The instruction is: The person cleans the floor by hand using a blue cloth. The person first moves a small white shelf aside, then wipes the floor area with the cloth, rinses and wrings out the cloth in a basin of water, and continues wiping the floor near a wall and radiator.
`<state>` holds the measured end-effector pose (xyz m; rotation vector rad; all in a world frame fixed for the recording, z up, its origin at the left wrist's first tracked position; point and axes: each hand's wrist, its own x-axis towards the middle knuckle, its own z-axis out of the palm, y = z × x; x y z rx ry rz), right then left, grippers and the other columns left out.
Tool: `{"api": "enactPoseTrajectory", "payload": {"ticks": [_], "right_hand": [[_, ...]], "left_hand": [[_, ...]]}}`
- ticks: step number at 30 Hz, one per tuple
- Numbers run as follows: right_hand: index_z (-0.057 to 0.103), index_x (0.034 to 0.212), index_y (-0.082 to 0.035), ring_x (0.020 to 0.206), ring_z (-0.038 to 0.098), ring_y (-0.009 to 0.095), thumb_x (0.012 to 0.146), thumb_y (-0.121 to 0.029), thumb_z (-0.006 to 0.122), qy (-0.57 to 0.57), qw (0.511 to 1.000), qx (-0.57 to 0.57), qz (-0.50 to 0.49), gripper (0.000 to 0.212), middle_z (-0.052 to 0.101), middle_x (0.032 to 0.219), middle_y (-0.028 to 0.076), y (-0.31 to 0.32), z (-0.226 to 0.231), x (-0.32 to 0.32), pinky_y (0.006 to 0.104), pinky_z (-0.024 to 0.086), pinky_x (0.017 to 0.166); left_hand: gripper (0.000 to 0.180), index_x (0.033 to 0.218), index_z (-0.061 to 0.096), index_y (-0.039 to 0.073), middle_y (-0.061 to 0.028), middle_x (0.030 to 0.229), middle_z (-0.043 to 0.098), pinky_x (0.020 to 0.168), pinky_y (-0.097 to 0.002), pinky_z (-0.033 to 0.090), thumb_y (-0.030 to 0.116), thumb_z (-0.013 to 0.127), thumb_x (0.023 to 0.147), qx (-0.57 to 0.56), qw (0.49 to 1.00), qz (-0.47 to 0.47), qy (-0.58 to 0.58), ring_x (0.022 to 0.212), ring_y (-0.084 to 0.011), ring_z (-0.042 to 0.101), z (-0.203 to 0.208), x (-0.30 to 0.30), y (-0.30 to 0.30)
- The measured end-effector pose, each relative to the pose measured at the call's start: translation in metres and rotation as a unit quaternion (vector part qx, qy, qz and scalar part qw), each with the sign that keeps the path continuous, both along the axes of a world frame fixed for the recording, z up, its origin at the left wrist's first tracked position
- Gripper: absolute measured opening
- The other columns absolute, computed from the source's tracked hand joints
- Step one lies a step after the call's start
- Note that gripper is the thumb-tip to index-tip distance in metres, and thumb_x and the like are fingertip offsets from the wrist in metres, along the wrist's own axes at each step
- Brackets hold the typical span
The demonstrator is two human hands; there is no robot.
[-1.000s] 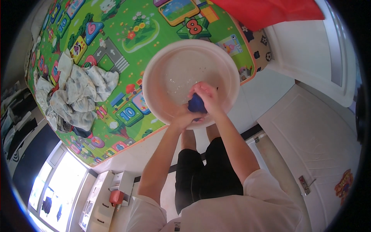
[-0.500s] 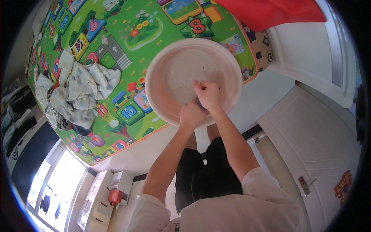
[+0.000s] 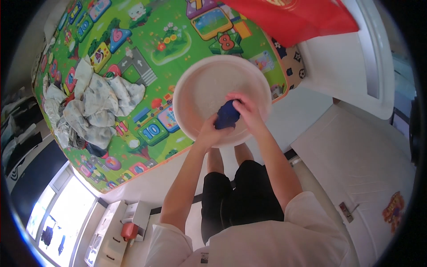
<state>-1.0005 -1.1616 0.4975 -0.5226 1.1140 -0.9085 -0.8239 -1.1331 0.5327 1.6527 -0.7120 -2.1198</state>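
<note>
A bunched dark blue cloth (image 3: 227,114) is held above a wide, pale pink basin (image 3: 179,100). Around its lower left side curl the fingers of my left hand (image 3: 212,132). My right hand (image 3: 247,111) rests against the cloth's upper right side, fingers bent and thumb touching it. What kind of cloth item it is cannot be made out. Some water seems to lie in the bottom of the basin, which sits at the edge of a green printed play mat (image 3: 171,58).
Left on the mat lies a heap of crumpled pale patterned clothes (image 3: 91,102). A red bag or cloth (image 3: 302,20) hangs over the far right corner. White doors (image 3: 347,160) stand at right; a white cabinet (image 3: 111,236) is at lower left, by a bright window.
My hands were clenched together with the blue cloth mostly hidden between them. Now they have loosened and moved apart, and the bunched cloth shows between them. The whole view has shifted slightly.
</note>
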Motion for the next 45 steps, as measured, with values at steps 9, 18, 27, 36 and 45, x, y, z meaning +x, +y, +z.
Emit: {"api": "enactPoseTrajectory", "payload": {"ticks": [9, 18, 27, 36, 45], "right_hand": [[0.06, 0.132, -0.003, 0.11, 0.06, 0.014, 0.09, -0.005, 0.074, 0.152, 0.961, -0.063, 0.222, 0.044, 0.064, 0.123, 0.007, -0.017, 0.119, -0.013, 0.0295, 0.051, 0.094], [0.056, 0.132, -0.001, 0.108, 0.062, 0.02, 0.085, -0.006, 0.065, -0.02, 0.997, 0.024, 0.076, 0.049, 0.063, 0.121, 0.009, 0.005, 0.22, 0.001, 0.0338, 0.05, 0.096], [0.05, 0.135, 0.0, 0.108, 0.063, 0.022, 0.089, -0.003, 0.059, -0.09, 0.993, 0.045, 0.062, 0.046, 0.064, 0.119, 0.015, 0.039, 0.262, 0.057, 0.0362, 0.05, 0.096], [0.055, 0.132, -0.003, 0.105, 0.061, 0.015, 0.101, -0.014, 0.057, 0.058, 0.97, -0.033, 0.232, 0.033, 0.067, 0.11, 0.009, 0.052, 0.282, 0.105, 0.0294, 0.048, 0.094], [0.061, 0.12, -0.002, 0.101, 0.058, 0.011, 0.1, -0.009, 0.054, 0.111, 0.929, -0.122, 0.33, 0.023, 0.064, 0.11, 0.003, 0.056, 0.271, 0.155, 0.0264, 0.046, 0.092]], "left_hand": [[0.047, 0.129, 0.061, 0.0, -0.0119, 0.111, 0.069, 0.086, -0.03, 0.054, 0.007, 0.072, 0.084, -0.073, 0.991, 0.108, -0.01, 0.1, -0.0165, 0.066, 0.097, 0.021, -0.006], [0.041, 0.129, 0.061, 0.001, -0.0079, 0.11, 0.067, 0.093, -0.0299, 0.049, 0.019, 0.071, 0.094, -0.177, 0.952, 0.215, -0.13, 0.106, -0.0162, 0.062, 0.161, 0.038, 0.001], [0.025, 0.118, 0.064, 0.003, -0.0018, 0.105, 0.067, 0.094, -0.0262, 0.045, 0.02, 0.065, 0.099, -0.11, 0.951, 0.278, 0.078, 0.104, -0.0108, 0.059, 0.215, 0.06, 0.045], [0.023, 0.119, 0.057, 0.005, -0.004, 0.113, 0.066, 0.092, -0.0287, 0.049, 0.005, 0.063, 0.097, -0.182, 0.854, 0.466, 0.141, 0.105, -0.0131, 0.062, 0.271, 0.118, 0.083], [0.033, 0.126, 0.057, 0.001, -0.0081, 0.117, 0.067, 0.095, -0.0342, 0.05, 0.017, 0.057, 0.097, -0.196, 0.818, 0.507, 0.186, 0.108, -0.0197, 0.065, 0.287, 0.182, 0.158]]}}
